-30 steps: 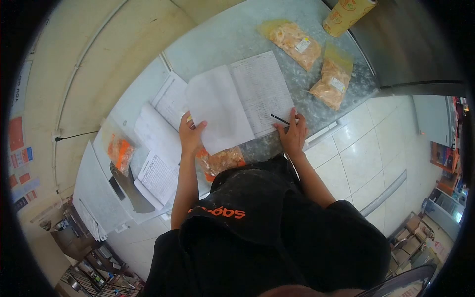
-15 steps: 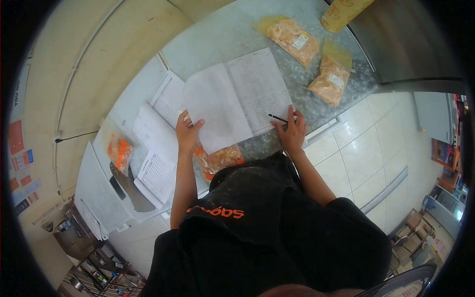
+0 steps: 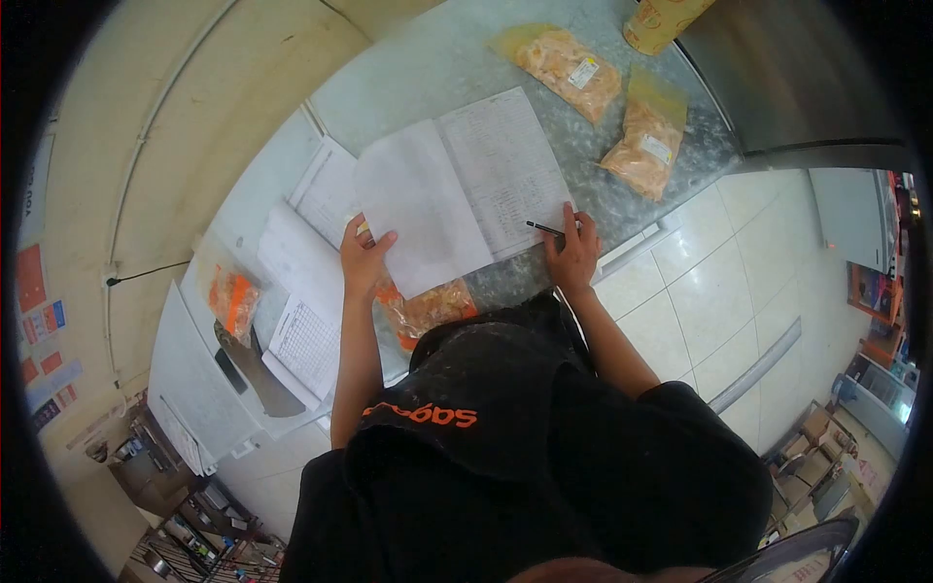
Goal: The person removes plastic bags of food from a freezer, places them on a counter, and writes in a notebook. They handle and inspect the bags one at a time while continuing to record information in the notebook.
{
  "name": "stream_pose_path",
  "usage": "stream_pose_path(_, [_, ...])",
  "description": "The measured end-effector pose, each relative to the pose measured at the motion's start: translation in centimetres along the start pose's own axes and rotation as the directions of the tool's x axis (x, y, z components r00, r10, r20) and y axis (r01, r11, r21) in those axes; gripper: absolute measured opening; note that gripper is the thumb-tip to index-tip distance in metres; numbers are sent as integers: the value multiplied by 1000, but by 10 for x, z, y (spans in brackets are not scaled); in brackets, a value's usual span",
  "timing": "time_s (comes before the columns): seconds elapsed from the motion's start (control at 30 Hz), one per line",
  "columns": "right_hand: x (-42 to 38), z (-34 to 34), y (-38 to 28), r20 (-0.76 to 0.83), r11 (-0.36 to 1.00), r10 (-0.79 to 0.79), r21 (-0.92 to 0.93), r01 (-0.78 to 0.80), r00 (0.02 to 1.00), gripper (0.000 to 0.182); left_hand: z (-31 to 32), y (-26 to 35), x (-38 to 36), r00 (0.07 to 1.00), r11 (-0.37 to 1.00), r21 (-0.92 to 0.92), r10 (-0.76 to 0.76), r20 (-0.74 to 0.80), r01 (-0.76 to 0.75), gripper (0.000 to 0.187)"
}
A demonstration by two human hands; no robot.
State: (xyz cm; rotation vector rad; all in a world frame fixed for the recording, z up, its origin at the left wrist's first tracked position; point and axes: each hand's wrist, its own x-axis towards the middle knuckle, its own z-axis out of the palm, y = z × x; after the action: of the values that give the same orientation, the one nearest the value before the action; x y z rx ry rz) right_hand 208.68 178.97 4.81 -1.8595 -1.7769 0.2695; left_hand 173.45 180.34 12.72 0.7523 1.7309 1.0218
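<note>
An open notebook (image 3: 420, 202) lies on the grey counter, its left page blank and its right page filled with handwritten rows. My left hand (image 3: 363, 260) grips the notebook's left edge, thumb on top of the page and fingers curled at the side. At the lower right corner of the notebook, my right hand (image 3: 573, 251) holds a dark pen (image 3: 544, 229) that points left over the written page. Partly under the notebook's near edge sits a clear bag with orange markings (image 3: 428, 313), food pieces inside.
Two labelled bags of pale food (image 3: 569, 70) (image 3: 649, 146) rest at the far right, near a patterned yellow container (image 3: 664, 21). To the left are more papers (image 3: 306, 335), a cleaver-like blade (image 3: 262, 374) and another orange-marked bag (image 3: 233, 299). A metal cabinet (image 3: 807, 78) borders the counter.
The whole view has shifted slightly. My left hand stays on the notebook's edge, and my right hand keeps the pen at the lower right corner with its fingers barely moved.
</note>
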Motion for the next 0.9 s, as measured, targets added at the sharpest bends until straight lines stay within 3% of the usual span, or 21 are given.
stream_pose_path(0.23, [-4, 6, 7, -38, 1000, 8, 24, -7, 999, 65, -3, -1, 0, 996, 996, -80, 34, 85, -27, 65])
stream_pose_path(0.9, [-3, 5, 4, -85, 999, -5, 33, 8, 996, 57, -3, 9, -2, 996, 1000, -23, 16, 89, -14, 62])
